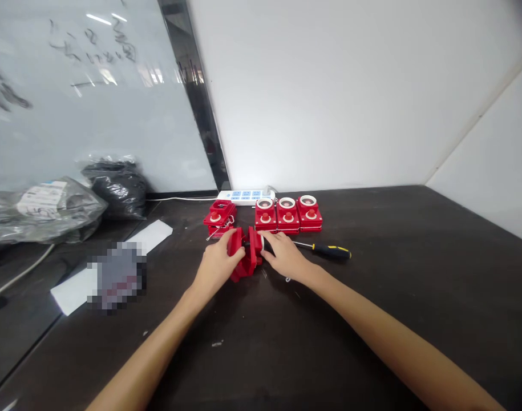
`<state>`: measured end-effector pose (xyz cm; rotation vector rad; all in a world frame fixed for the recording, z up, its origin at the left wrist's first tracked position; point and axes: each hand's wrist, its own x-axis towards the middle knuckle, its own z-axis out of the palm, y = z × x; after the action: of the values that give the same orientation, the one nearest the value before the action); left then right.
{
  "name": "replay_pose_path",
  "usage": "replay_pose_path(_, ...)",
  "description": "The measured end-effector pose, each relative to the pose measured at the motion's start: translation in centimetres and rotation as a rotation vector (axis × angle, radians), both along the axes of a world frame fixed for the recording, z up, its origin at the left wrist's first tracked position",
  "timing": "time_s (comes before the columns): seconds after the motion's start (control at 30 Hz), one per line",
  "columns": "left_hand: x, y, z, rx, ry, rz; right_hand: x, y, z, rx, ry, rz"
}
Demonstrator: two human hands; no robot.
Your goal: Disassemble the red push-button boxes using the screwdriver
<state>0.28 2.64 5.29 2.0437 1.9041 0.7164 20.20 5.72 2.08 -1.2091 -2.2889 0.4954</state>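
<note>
Upright on the table, a red alarm housing stands between my two hands with its halves parted by a gap. My left hand (217, 261) is closed on the left red housing half (240, 270). The right red housing half (253, 248), which has a white ring on its outer side, is gripped by my right hand (285, 257). Something dark shows in the gap, too small to name. Just beyond my right hand lies a screwdriver (331, 252) with a black and yellow handle, its tip hidden.
Behind the hands, three red alarm units (288, 217) with white rings stand in a row. Left of them sits a loosely stacked red unit (220, 217). A white power strip (246, 197) lies against the wall. Plastic bags (115, 185), white paper (156, 235) and a blurred patch are at left.
</note>
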Motion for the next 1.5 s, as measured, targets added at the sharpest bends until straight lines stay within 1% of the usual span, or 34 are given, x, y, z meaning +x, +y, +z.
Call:
replay_pose_path(0.1, -0.5, 0.1, -1.0, -0.033, -0.234, -0.036, 0.5, 0.1, 0.1, -0.031, 0.091, 0.020)
replay_pose_path(0.2, -0.9, 0.3, -2.0, -0.173, -0.535, -0.069, 1.0, 0.2, 0.3, -0.022, 0.233, 0.018)
replay_pose_path(0.27, -1.2, 0.3, -2.5, -0.253, -0.640, -0.107, 1.2, 0.2, 0.7, 0.001, 0.298, 0.030)
replay_pose_path(0.33, -1.4, 0.2, -2.6, -0.252, -0.584, -0.125, 1.3, 0.2, 1.2, 0.022, 0.300, 0.035)
replay_pose_path(0.43, -1.6, -0.3, -2.3, -0.184, -0.333, -0.124, 1.2, 0.1, 2.1, 0.056, 0.239, 0.044)
replay_pose_path(0.5, -1.5, -0.5, -2.3, -0.153, -0.197, -0.176, 0.9, 0.1, 2.7, 0.095, 0.173, 0.058)
replay_pose_path(0.6, -1.5, -0.4, -2.4, -0.118, -0.109, -0.285, 0.5, 0.3, 3.5, 0.151, 0.026, 0.077)
replay_pose_path(0.67, -1.7, -0.1, -2.3, -0.131, -0.127, -0.269, 0.1, 0.5, 4.0, 0.168, -0.065, 0.080)
replay_pose_path(0.73, -2.1, 0.2, -1.8, -0.143, -0.205, -0.213, -0.1, 0.5, 4.4, 0.176, -0.114, 0.076)
replay_pose_path(0.77, -2.4, 0.3, -1.4, -0.143, -0.257, -0.209, -0.2, 0.5, 4.6, 0.180, -0.125, 0.070)
replay_pose_path(0.8, -2.6, 0.2, -1.0, -0.140, -0.304, -0.245, -0.3, 0.4, 4.8, 0.182, -0.132, 0.064)
replay_pose_path(0.9, -2.8, -0.4, -0.3, -0.190, -0.364, -0.477, -0.4, 0.0, 5.1, 0.186, -0.143, 0.042)
replay_pose_path(0.93, -2.7, -0.6, -0.4, -0.206, -0.355, -0.523, -0.5, -0.1, 5.1, 0.188, -0.151, 0.039)
replay_pose_path(0.97, -2.4, -0.9, -0.6, -0.203, -0.332, -0.533, -0.5, -0.2, 5.1, 0.193, -0.159, 0.038)
replay_pose_path(1.0, -2.1, -1.2, -1.0, -0.188, -0.299, -0.513, -0.6, -0.3, 5.1, 0.201, -0.167, 0.040)
replay_pose_path(1.07, -1.2, -1.8, -2.0, -0.147, -0.240, -0.429, -0.6, -0.3, 5.0, 0.220, -0.178, 0.040)
replay_pose_path(1.17, 0.1, -2.6, -3.2, -0.096, -0.208, -0.310, -0.4, -0.3, 4.8, 0.201, -0.169, 0.026)
replay_pose_path(1.23, 0.7, -3.0, -3.6, -0.073, -0.192, -0.289, -0.1, -0.2, 4.7, 0.180, -0.149, 0.025)
replay_pose_path(1.3, 0.8, -3.1, -3.5, -0.061, -0.216, -0.303, 0.2, -0.2, 4.6, 0.177, -0.120, 0.035)
replay_pose_path(1.37, 0.5, -2.7, -2.9, -0.033, -0.265, -0.324, 0.5, -0.1, 4.5, 0.169, -0.088, 0.049)
replay_pose_path(1.43, 0.2, -1.7, -2.2, -0.002, -0.298, -0.351, 0.9, 0.1, 4.5, 0.144, -0.053, 0.067)
replay_pose_path(1.5, 0.0, -0.5, -1.4, -0.022, -0.312, -0.409, 1.3, 0.3, 4.5, 0.110, -0.016, 0.076)
